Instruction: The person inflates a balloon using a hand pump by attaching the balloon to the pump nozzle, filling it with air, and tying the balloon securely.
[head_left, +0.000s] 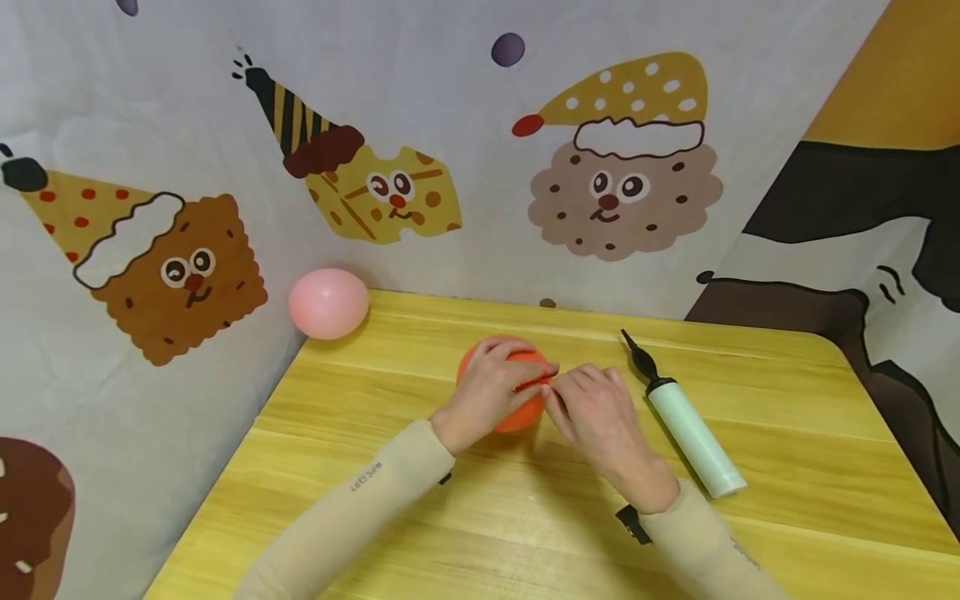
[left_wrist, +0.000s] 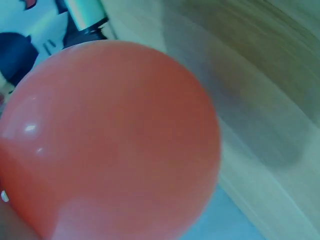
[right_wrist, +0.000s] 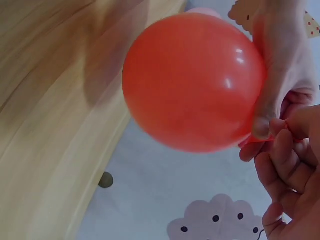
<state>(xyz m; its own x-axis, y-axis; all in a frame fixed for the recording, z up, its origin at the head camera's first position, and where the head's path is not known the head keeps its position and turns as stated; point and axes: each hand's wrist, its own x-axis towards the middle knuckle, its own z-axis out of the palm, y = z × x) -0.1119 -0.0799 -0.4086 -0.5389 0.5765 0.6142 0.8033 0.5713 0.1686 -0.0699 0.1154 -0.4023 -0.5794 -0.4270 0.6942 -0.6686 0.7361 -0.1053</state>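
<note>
A red inflated balloon (head_left: 521,415) is held above the table between both hands, its neck toward the right. My left hand (head_left: 487,379) lies over the balloon, and its thumb and fingers pinch the base of the neck in the right wrist view. The thin stretched end of the neck is pinched by my right hand (head_left: 600,412), with thumb and index finger close to the left fingertips. The balloon's round body (left_wrist: 115,140) fills much of the left wrist view. Fingers cover most of the neck.
On the wooden table (head_left: 480,533), a pale green hand pump (head_left: 693,437) with a black nozzle lies right of my right hand. A pink inflated balloon (head_left: 328,304) sits at the far left corner. A cartoon-printed cloth (head_left: 480,275) hangs behind the table.
</note>
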